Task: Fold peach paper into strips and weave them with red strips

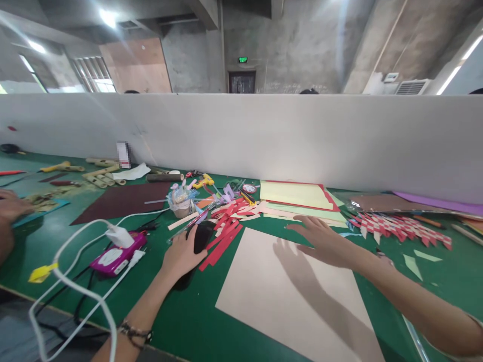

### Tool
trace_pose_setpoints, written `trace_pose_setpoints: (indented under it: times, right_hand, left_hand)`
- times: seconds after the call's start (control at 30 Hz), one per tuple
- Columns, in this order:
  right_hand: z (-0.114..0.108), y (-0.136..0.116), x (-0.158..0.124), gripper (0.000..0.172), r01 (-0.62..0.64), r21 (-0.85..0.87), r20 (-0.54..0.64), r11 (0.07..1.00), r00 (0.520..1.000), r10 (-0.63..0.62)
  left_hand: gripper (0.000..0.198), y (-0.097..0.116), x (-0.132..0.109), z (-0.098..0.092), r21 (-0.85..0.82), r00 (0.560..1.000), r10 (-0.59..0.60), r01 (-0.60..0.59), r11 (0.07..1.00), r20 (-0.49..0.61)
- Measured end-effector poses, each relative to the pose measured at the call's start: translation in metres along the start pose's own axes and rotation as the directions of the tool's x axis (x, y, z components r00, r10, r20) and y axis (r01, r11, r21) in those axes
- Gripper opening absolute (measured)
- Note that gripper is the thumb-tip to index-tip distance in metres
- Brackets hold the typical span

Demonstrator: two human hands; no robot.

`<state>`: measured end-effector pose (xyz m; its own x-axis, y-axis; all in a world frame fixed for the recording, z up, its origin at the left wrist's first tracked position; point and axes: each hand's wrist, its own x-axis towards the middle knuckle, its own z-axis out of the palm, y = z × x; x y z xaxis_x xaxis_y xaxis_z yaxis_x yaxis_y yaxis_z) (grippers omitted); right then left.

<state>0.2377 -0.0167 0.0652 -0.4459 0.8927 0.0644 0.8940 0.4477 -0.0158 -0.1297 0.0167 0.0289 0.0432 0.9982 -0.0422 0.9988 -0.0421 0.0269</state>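
My left hand [183,255] lies across a long black object with rounded ends [204,235], which looks like a phone; its thumb and fingers are closed about it on the table. Red paper strips [221,246] lie right beside that hand. Over a large sheet of pale pink paper [260,286] hovers my right hand [320,241], fingers stretched out and nothing in them. Its shadow falls on the sheet. Beyond the sheet lies a stack of coloured paper, with a pale yellow piece [296,195] on top of a red one.
Left of me sits a purple power strip [116,254] with looping white cables [68,281]. A co-worker's hand [15,206] is at the far left. A cup of craft bits [181,203], a yellow glue gun [204,181] and woven red-white paper [403,229] lie farther back before a white partition [234,136].
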Motion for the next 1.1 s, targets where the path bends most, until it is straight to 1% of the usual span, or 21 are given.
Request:
trace_pose_setpoints:
  times: [0.07,0.17,0.23,0.27,0.33,0.37,0.4,0.43,0.47,0.5,0.53,0.57,0.6,0.63,0.7,0.8,0.87,0.97,1.1]
  right_hand:
    - [-0.005,-0.01,-0.024,0.042,-0.01,0.064,0.028,0.998,1.0,0.008]
    - [-0.004,-0.024,-0.058,0.044,-0.039,0.147,-0.002,0.988,0.999,0.04]
    - [0.002,-0.036,-0.076,0.047,-0.034,0.184,-0.027,0.982,0.999,0.039]
    - [0.005,-0.042,-0.083,0.049,-0.024,0.205,-0.041,0.978,0.999,0.033]
    - [0.014,-0.055,-0.094,0.053,-0.008,0.246,-0.057,0.969,0.998,0.023]
    - [0.02,-0.061,-0.099,0.056,-0.009,0.263,-0.061,0.965,0.998,0.026]
    - [0.028,-0.066,-0.103,0.058,-0.019,0.277,-0.064,0.961,0.997,0.038]
    - [0.037,-0.07,-0.106,0.061,-0.028,0.29,-0.061,0.957,0.997,0.048]
    - [0.047,-0.073,-0.108,0.063,-0.048,0.299,-0.078,0.953,0.994,0.074]
    - [0.058,-0.075,-0.109,0.065,-0.083,0.3,-0.1,0.95,0.988,0.118]
    - [0.07,-0.076,-0.11,0.067,-0.132,0.296,-0.133,0.946,0.975,0.178]
    - [0.081,-0.076,-0.109,0.07,-0.187,0.284,-0.146,0.941,0.961,0.235]
    - [0.091,-0.076,-0.109,0.074,-0.23,0.266,-0.176,0.936,0.943,0.281]
    - [0.099,-0.077,-0.108,0.076,-0.257,0.254,-0.174,0.933,0.936,0.305]
    - [0.109,-0.078,-0.106,0.077,-0.252,0.237,-0.147,0.938,0.945,0.291]
    - [0.111,-0.08,-0.105,0.069,-0.224,0.229,-0.077,0.947,0.966,0.247]
    - [0.109,-0.081,-0.104,0.062,-0.247,0.219,-0.052,0.944,0.963,0.264]
    - [0.109,-0.082,-0.104,0.056,-0.278,0.201,-0.06,0.939,0.954,0.295]
    - [0.109,-0.084,-0.102,0.054,-0.27,0.192,-0.091,0.944,0.952,0.291]
  left_hand:
    - [0.069,0.004,-0.001,0.002,0.037,0.999,0.007,-0.006,0.999,-0.041]
    - [0.064,0.008,0.0,0.003,0.076,0.998,0.002,0.002,0.997,-0.06]
    - [0.07,0.005,0.003,0.0,0.039,0.999,0.001,0.0,0.999,-0.044]
    - [0.074,0.001,0.004,-0.003,-0.021,0.999,0.022,-0.023,1.0,-0.035]
    - [0.077,-0.013,0.004,-0.01,-0.215,0.995,0.099,-0.097,0.972,-0.003]
    - [0.074,-0.023,0.002,-0.014,-0.339,0.99,0.137,-0.124,0.933,0.014]
    - [0.069,-0.034,-0.001,-0.018,-0.438,0.987,0.145,-0.101,0.893,0.068]
    - [0.068,-0.046,-0.006,-0.021,-0.503,0.981,0.138,-0.051,0.863,0.138]
    - [0.068,-0.058,-0.011,-0.023,-0.551,0.976,0.131,-0.014,0.834,0.174]
    - [0.067,-0.068,-0.017,-0.024,-0.591,0.977,0.125,0.002,0.807,0.175]
    - [0.068,-0.078,-0.022,-0.024,-0.618,0.98,0.137,-0.017,0.786,0.147]
    - [0.071,-0.087,-0.027,-0.022,-0.622,0.978,0.164,-0.046,0.782,0.133]
    - [0.074,-0.094,-0.031,-0.02,-0.609,0.973,0.181,-0.058,0.791,0.142]
    - [0.078,-0.099,-0.033,-0.016,-0.584,0.968,0.196,-0.068,0.809,0.159]
    - [0.084,-0.107,-0.035,-0.01,-0.52,0.955,0.216,-0.081,0.85,0.205]
    - [0.086,-0.111,-0.032,-0.002,-0.449,0.942,0.235,-0.107,0.887,0.24]
    - [0.087,-0.11,-0.029,0.0,-0.413,0.945,0.22,-0.104,0.905,0.243]
    - [0.088,-0.106,-0.027,0.004,-0.358,0.962,0.182,-0.101,0.928,0.202]
    - [0.09,-0.101,-0.025,0.009,-0.277,0.978,0.132,-0.084,0.957,0.16]
